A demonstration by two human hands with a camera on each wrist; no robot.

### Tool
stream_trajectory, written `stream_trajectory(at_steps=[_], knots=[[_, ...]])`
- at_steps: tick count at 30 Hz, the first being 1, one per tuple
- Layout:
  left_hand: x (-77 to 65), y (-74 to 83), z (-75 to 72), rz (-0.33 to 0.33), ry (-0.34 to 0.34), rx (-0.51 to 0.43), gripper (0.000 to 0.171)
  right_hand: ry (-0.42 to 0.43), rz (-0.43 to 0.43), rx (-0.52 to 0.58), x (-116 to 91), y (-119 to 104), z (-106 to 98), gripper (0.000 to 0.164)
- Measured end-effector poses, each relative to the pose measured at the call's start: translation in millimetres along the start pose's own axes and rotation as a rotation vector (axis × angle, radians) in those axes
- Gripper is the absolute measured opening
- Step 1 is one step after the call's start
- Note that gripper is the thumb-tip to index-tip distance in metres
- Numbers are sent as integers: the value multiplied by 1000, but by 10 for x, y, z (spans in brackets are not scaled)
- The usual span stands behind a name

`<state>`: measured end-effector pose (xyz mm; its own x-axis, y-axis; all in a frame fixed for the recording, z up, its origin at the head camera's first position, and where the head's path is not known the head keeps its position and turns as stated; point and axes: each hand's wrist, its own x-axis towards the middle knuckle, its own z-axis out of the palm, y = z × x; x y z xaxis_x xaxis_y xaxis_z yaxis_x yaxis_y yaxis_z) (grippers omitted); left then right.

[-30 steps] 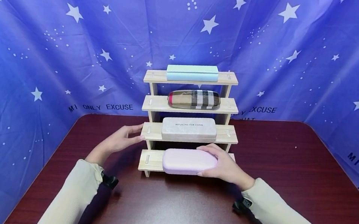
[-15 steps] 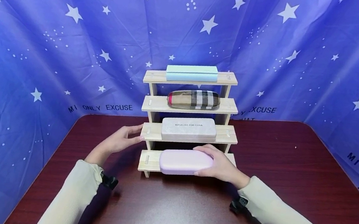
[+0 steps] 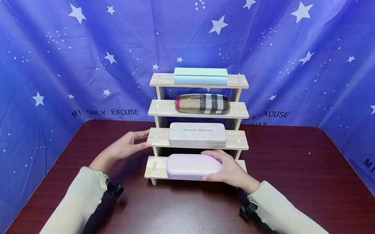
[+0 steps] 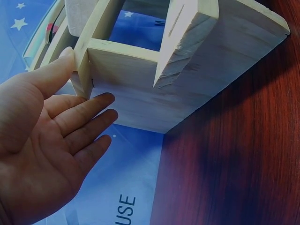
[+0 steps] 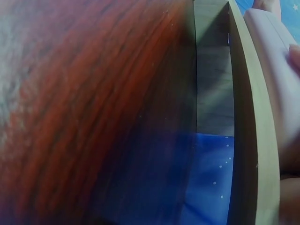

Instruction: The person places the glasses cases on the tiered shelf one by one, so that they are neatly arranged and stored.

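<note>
In the head view my right hand (image 3: 231, 171) grips the right end of a lilac glasses case (image 3: 191, 166) at the bottom step of a four-tier wooden display stand (image 3: 158, 137). In the right wrist view the case (image 5: 268, 47) lies along the shelf plank (image 5: 263, 126); most of that hand is cut off. My left hand (image 3: 123, 149) holds the left end of the step above. Its thumb and index finger pinch the plank in the left wrist view, while the other fingers (image 4: 91, 133) stretch out beside the stand's side panel (image 4: 126, 89).
Higher steps carry a whitish lettered glasses case (image 3: 197, 135), a checked case (image 3: 203, 103) and a light blue case (image 3: 200, 77). The stand is on a dark red wooden table (image 3: 174, 218). A blue star-patterned curtain (image 3: 139, 47) surrounds the table behind and at both sides.
My right hand has shifted the lilac case a little leftward along the bottom step and slightly back over the last half second. The left hand has kept its place on the stand.
</note>
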<state>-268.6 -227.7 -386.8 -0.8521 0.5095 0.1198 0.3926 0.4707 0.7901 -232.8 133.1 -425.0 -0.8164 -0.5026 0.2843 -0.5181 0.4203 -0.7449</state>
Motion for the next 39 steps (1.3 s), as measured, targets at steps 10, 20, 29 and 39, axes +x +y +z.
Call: stream_trajectory(at_steps=[10, 20, 29, 39], knots=[[17, -6, -3, 6, -1, 10, 55, 29, -10, -18, -16, -17, 11, 72], [37, -18, 9, -7, 2, 15, 55, 38, 2, -17, -42, -11, 25, 72], [54, -39, 15, -10, 4, 19, 55, 87, -30, -52, -132, 10, 23, 73], [-2, -142, 15, -40, 32, -27, 59, 76, 35, 26, -337, 113, -137, 75]])
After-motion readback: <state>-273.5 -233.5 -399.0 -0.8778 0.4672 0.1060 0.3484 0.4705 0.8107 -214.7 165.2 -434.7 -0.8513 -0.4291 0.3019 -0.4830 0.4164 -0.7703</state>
